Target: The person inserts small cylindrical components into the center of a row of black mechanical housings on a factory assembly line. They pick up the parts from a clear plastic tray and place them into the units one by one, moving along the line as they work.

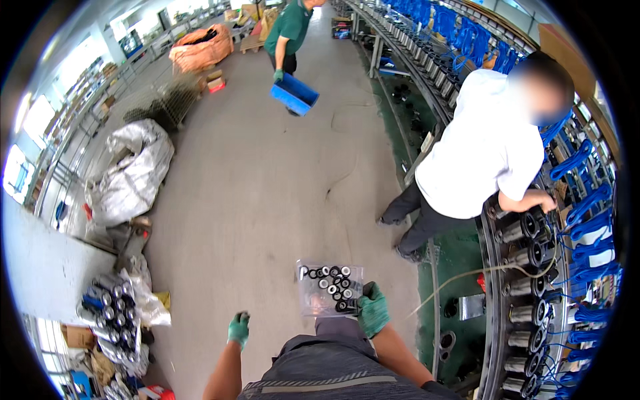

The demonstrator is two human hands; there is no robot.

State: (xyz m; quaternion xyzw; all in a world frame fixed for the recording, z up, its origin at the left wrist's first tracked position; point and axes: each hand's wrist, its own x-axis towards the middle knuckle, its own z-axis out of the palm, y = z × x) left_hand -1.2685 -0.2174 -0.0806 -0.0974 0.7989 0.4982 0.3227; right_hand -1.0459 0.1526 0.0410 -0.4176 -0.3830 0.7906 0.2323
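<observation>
My right hand (374, 311), in a green glove, is closed on the right edge of a clear plastic bin (310, 301). Several small black and white rings (333, 289) lie loose inside the bin, which is held in front of my legs. My left hand (238, 331), also gloved in green, hangs out to the left above the floor. Nothing shows in it, and its fingers look loosely stretched.
To the right, a person in a white shirt (477, 140) works at a line of metal motor housings (527, 313) with blue cables (590, 253). Ahead, a person in green (291, 30) carries a blue bin (295, 95). White sacks (130, 173) and metal cylinders (110, 310) stand left.
</observation>
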